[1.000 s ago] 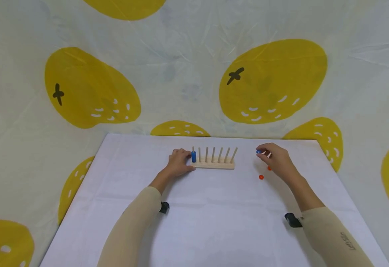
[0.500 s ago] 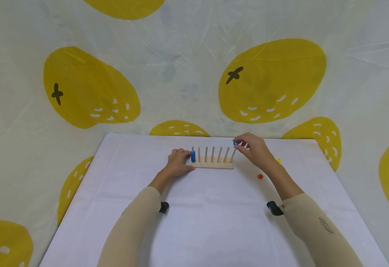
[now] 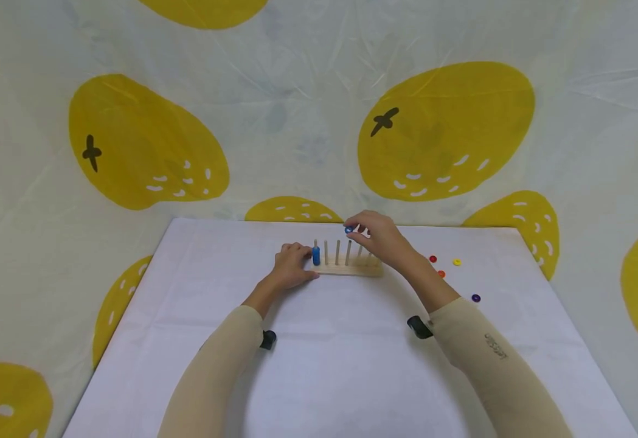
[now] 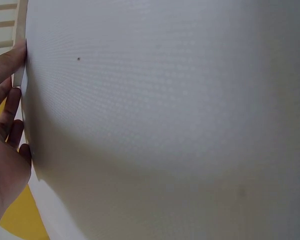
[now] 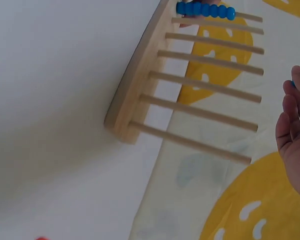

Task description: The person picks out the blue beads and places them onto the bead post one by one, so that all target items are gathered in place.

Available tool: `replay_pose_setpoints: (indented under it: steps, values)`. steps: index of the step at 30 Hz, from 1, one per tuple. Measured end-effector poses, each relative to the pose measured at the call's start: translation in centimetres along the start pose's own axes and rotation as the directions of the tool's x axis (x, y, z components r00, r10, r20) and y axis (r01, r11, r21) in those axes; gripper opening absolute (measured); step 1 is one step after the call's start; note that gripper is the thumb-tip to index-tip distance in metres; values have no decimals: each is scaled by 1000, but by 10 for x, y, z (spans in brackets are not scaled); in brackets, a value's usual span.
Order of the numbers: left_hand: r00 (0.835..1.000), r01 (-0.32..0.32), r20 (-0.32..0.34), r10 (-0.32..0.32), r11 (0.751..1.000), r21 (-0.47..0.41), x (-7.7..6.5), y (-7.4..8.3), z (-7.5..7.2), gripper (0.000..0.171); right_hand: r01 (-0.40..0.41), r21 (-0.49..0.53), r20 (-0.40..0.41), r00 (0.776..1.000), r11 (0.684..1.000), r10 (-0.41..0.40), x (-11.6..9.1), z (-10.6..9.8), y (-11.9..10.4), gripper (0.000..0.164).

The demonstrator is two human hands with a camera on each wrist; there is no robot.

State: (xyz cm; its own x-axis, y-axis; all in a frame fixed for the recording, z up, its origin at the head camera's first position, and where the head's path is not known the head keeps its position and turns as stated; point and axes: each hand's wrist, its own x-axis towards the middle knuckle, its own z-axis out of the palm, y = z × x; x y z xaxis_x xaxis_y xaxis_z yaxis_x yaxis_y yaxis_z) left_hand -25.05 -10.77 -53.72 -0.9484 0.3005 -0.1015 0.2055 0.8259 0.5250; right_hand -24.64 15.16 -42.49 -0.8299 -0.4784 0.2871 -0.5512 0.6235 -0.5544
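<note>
A wooden peg rack (image 3: 346, 270) with a row of upright pegs stands near the table's far edge. Blue rings (image 5: 205, 10) are stacked on its leftmost peg, whose tip sticks out above them; the other pegs in the right wrist view are bare. My left hand (image 3: 291, 266) holds the rack's left end, thumb at the front of the base (image 4: 20, 30) and fingers behind. Above the middle pegs, my right hand (image 3: 381, 238) pinches one blue ring (image 3: 346, 230) between thumb and fingertips, apart from the pegs. That hand partly hides the rack's right pegs.
Right of the rack lie loose rings: red (image 3: 433, 258), yellow (image 3: 457, 262), orange (image 3: 441, 274) and purple (image 3: 476, 298). A white cloth (image 3: 329, 365) covers the table. A fruit-patterned sheet (image 3: 297, 134) hangs behind its far edge.
My right hand has carried the blue ring leftward from the loose rings to above the rack's middle pegs. The forearm now covers one orange ring seen earlier. My left hand stays put.
</note>
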Motion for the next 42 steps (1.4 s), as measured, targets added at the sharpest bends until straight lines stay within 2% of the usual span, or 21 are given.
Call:
replay_pose_setpoints:
  steps: [10,16,25,42]
  values:
    - [1000,-4,4,4,1000,0,1,-2,-1,66,26,8,58,998,1000,-26,26,24,-13,21]
    - [1000,-9,3,9,1000,-22,0,-2,-2,63,57,20,89,994,998,-59,34,36,-19,21]
    - [1000,-14,-2,14,1000,-20,0,-2,-3,62,59,25,90,994,998,-61,37,50,-19,21]
    - [1000,-26,2,26,1000,-16,0,-2,-2,62,54,-27,121,991,998,-51,36,56,-18,23]
